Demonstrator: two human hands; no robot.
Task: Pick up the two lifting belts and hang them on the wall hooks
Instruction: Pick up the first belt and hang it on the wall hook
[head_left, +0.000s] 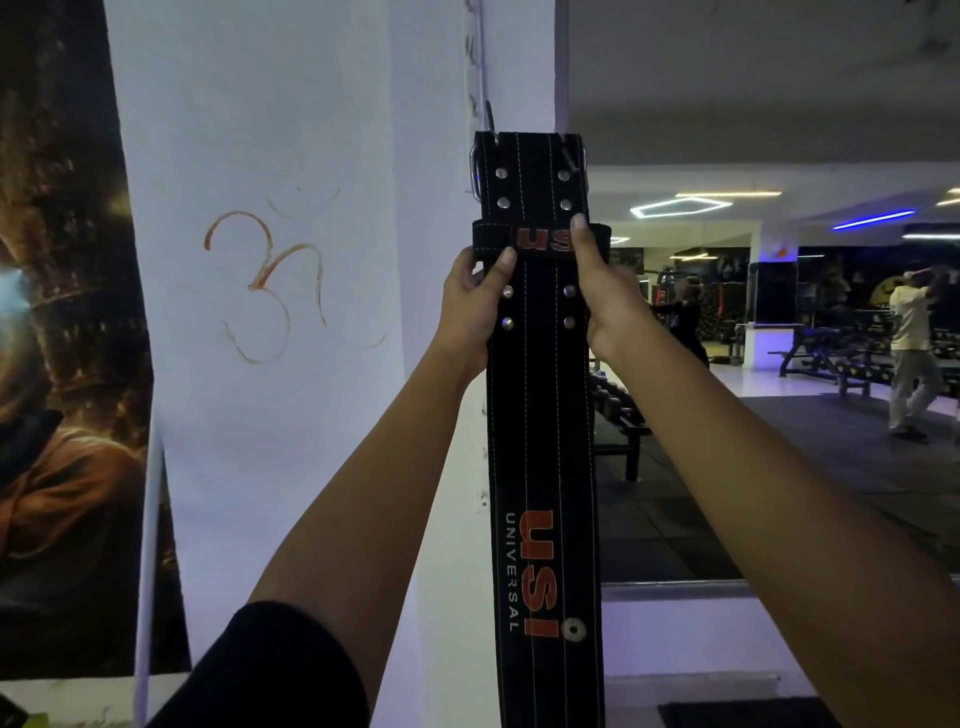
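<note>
Lifting belt (543, 415): black, with white stitching and orange "USI" lettering, held upright against the corner of the white wall; its long tail drops straight down out of view at the bottom.
Belt top: the buckle end sits at the wall corner, metal buckle frame (474, 174) showing at both sides, rivets in two pairs below it.
Wall hook (489, 117): a dark peg sticking up just above the belt's upper left corner; whether the buckle rests on it cannot be told.
Belt loop (540, 240): a black keeper band wrapping across the belt, just above both hands.
Left hand (475, 306): on the belt's left edge, fingers wrapped behind it, thumb pressed on the front just under the keeper band.
Right hand (605, 291): on the belt's right edge, fingers curled behind, thumb stretched up onto the keeper band.
Wall (270, 156): white, with an orange drawn symbol (270, 286) left of the belt and a dark poster (57, 364) at the far left.
Background: a dim gym to the right, with a person (911, 353) standing well apart from the belt.
Second belt: not seen.
</note>
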